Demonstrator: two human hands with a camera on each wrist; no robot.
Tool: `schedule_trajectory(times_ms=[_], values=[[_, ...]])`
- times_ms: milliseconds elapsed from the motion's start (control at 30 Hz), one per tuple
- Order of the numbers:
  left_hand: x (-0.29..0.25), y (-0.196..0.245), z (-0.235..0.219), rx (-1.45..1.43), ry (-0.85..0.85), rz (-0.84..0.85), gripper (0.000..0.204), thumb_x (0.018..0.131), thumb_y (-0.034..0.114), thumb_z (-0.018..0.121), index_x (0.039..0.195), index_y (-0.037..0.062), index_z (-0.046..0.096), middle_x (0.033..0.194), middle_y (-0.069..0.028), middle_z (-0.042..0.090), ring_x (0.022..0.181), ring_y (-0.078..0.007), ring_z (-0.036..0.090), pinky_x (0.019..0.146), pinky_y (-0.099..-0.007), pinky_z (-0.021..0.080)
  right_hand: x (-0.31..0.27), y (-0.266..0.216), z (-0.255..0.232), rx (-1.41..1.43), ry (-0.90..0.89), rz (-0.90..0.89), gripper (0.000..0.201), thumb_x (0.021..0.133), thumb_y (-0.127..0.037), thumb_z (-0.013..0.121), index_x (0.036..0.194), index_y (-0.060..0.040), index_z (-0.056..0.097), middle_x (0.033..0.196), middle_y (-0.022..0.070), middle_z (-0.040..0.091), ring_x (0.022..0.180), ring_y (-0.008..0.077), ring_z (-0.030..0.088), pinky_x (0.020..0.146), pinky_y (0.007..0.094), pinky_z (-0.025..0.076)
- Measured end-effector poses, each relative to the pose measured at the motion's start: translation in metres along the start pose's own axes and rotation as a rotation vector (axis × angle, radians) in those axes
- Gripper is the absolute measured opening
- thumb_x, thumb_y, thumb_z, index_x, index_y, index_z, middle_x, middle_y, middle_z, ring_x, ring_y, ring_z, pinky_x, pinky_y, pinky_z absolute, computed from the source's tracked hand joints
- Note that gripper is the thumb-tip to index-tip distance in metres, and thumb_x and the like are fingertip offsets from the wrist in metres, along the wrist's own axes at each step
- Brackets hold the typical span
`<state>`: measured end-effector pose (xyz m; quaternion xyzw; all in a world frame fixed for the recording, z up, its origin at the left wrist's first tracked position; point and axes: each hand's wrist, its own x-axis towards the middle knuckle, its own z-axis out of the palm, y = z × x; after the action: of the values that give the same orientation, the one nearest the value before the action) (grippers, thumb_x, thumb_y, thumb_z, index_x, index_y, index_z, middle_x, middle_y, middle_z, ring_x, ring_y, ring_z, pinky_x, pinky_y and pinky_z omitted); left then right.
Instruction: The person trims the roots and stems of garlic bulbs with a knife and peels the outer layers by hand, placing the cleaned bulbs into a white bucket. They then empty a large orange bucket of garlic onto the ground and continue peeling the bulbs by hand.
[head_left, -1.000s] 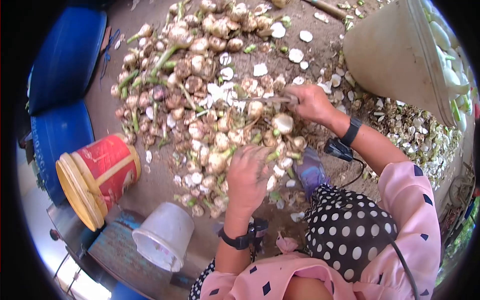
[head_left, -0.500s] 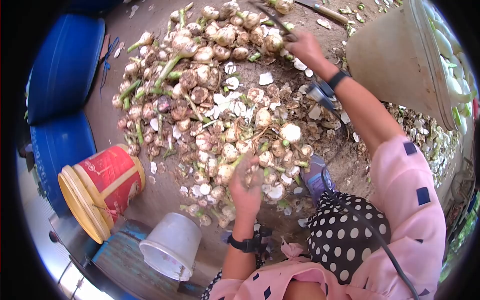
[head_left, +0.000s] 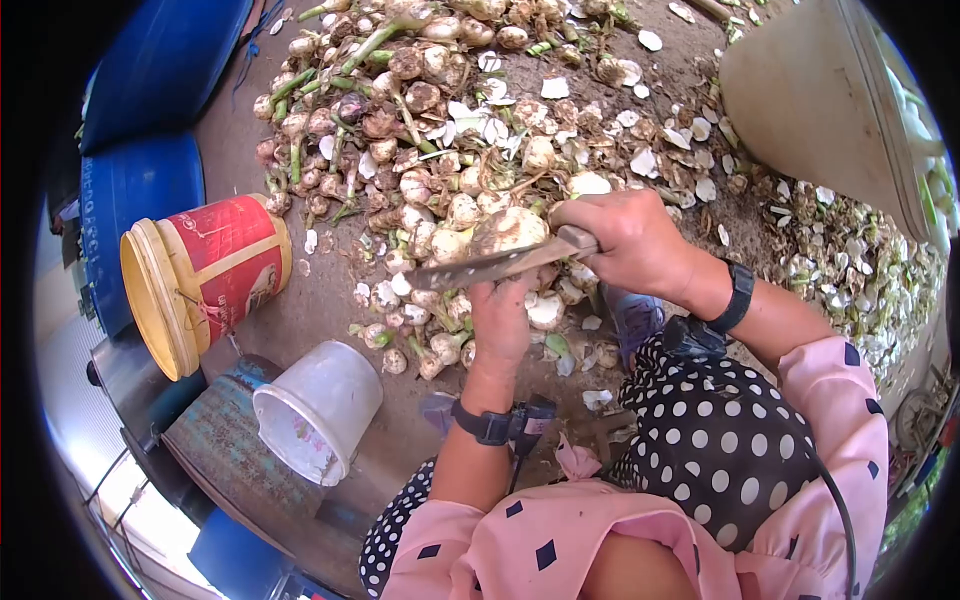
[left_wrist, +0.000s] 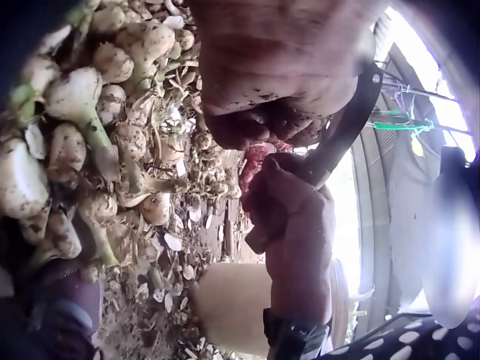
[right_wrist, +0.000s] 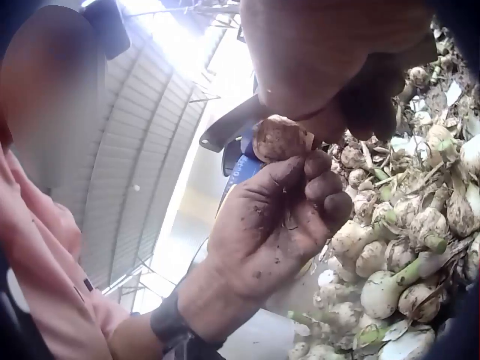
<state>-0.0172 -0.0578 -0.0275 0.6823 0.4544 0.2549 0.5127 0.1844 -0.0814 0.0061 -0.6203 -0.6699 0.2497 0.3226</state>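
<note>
My left hand (head_left: 500,320) holds a soil-stained, onion-like bulb (right_wrist: 277,139) in its curled fingertips, over the near part of the heap. In the head view the bulb's pale round top (head_left: 512,228) shows just beyond the blade. My right hand (head_left: 635,245) grips the short handle of a knife (head_left: 490,266). Its broad, worn blade points left and passes over the left fingers, close to the bulb. Seen from the left wrist, the dark knife blade (left_wrist: 352,127) rises past the right hand (left_wrist: 296,217). The right fingers partly hide the handle.
A heap of bulbs with green stalks (head_left: 420,185) covers the ground ahead, with peelings (head_left: 840,270) to the right. Far right stands a large bucket (head_left: 810,110) of white peeled bulbs. A red-yellow bucket (head_left: 225,265), white pail (head_left: 320,410) and blue barrels (head_left: 150,190) are left.
From the far side of the heap, my right hand has come back with the knife to the left hand. A bulb is now in the left fingers, and the head view has shifted.
</note>
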Motion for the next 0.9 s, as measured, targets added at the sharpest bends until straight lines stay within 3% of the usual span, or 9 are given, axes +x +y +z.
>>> schedule_trajectory(times_ms=[133, 200, 333, 467, 533, 600, 667, 767, 900], values=[[-0.002, 0.016, -0.003, 0.092, 0.003, -0.096, 0.028, 0.068, -0.008, 0.057, 0.091, 0.0024, 0.069, 0.080, -0.0078, 0.065, 0.077, -0.0166, 0.060, 0.066, -0.0300, 0.049, -0.007, 0.002, 0.000, -0.112, 0.004, -0.058, 0.020, 0.062, -0.008, 0.064, 0.079, -0.0112, 0.053, 0.066, 0.0039, 0.058, 0.063, 0.0263, 0.062, 0.050, 0.0392, 0.048], [-0.004, 0.009, -0.014, 0.508, -0.082, 0.240, 0.030, 0.073, -0.009, 0.052, 0.095, 0.0030, 0.069, 0.077, -0.0061, 0.065, 0.076, -0.0166, 0.060, 0.071, -0.0292, 0.048, -0.007, -0.001, -0.003, -0.112, 0.002, -0.070, 0.020, 0.061, -0.009, 0.064, 0.078, -0.0109, 0.053, 0.066, 0.0037, 0.058, 0.064, 0.0261, 0.062, 0.050, 0.0395, 0.047], [-0.012, -0.010, -0.010, -0.529, -0.142, -0.224, 0.023, 0.073, -0.006, 0.050, 0.092, -0.0059, 0.063, 0.081, -0.0143, 0.062, 0.070, -0.0242, 0.058, 0.067, -0.0330, 0.047, -0.005, 0.004, -0.004, -0.176, 0.001, -0.074, 0.021, 0.060, -0.010, 0.064, 0.077, -0.0106, 0.052, 0.066, 0.0034, 0.058, 0.064, 0.0249, 0.063, 0.049, 0.0395, 0.047], [-0.019, -0.004, 0.000, -0.521, 0.007, -0.260, 0.021, 0.074, -0.002, 0.053, 0.094, -0.0071, 0.058, 0.080, -0.0170, 0.059, 0.071, -0.0260, 0.057, 0.063, -0.0354, 0.048, -0.008, 0.012, -0.002, -0.168, 0.013, -0.061, 0.021, 0.060, -0.010, 0.065, 0.078, -0.0116, 0.053, 0.066, 0.0031, 0.057, 0.063, 0.0245, 0.063, 0.050, 0.0386, 0.048], [-0.013, 0.003, -0.016, 0.076, -0.277, -0.073, 0.027, 0.080, 0.004, 0.054, 0.104, -0.0053, 0.056, 0.090, -0.0176, 0.061, 0.081, -0.0268, 0.060, 0.068, -0.0378, 0.051, -0.012, 0.036, 0.006, -0.085, 0.026, -0.010, 0.018, 0.062, -0.010, 0.065, 0.077, -0.0130, 0.054, 0.068, 0.0024, 0.059, 0.063, 0.0246, 0.062, 0.052, 0.0375, 0.049], [-0.011, 0.046, -0.007, -1.246, 0.214, -0.552, 0.039, 0.080, 0.009, 0.057, 0.117, -0.0028, 0.053, 0.105, -0.0170, 0.061, 0.088, -0.0274, 0.061, 0.075, -0.0389, 0.053, -0.015, 0.067, 0.009, 0.028, -0.113, 0.385, 0.009, 0.071, -0.011, 0.064, 0.079, -0.0130, 0.060, 0.074, 0.0054, 0.064, 0.064, 0.0223, 0.064, 0.054, 0.0348, 0.050], [-0.008, 0.031, -0.013, -1.202, -0.016, -0.321, 0.050, 0.077, -0.001, 0.065, 0.125, 0.0036, 0.051, 0.117, -0.0120, 0.059, 0.102, -0.0245, 0.060, 0.091, -0.0353, 0.048, -0.018, 0.075, 0.001, 0.370, -0.073, 0.631, 0.018, 0.080, -0.017, 0.067, 0.093, -0.0048, 0.064, 0.071, 0.0060, 0.064, 0.061, 0.0142, 0.062, 0.055, 0.0256, 0.047], [0.029, 0.044, -0.014, 0.164, -0.307, 0.231, 0.055, 0.075, -0.008, 0.059, 0.127, 0.0048, 0.048, 0.107, -0.0108, 0.059, 0.099, -0.0200, 0.058, 0.085, -0.0308, 0.050, -0.001, 0.028, -0.012, 1.176, -0.154, 0.727, 0.025, 0.083, -0.020, 0.068, 0.100, -0.0014, 0.063, 0.075, 0.0023, 0.063, 0.060, 0.0087, 0.058, 0.054, 0.0212, 0.045], [0.029, 0.046, 0.009, -0.347, 0.175, -0.199, 0.060, 0.080, -0.004, 0.056, 0.136, 0.0085, 0.038, 0.107, -0.0084, 0.058, 0.089, -0.0172, 0.059, 0.076, -0.0303, 0.052, 0.002, 0.015, -0.009, 1.234, -0.275, 0.715, 0.028, 0.083, -0.015, 0.069, 0.105, 0.0001, 0.061, 0.088, 0.0050, 0.064, 0.060, 0.0075, 0.057, 0.053, 0.0180, 0.045]])
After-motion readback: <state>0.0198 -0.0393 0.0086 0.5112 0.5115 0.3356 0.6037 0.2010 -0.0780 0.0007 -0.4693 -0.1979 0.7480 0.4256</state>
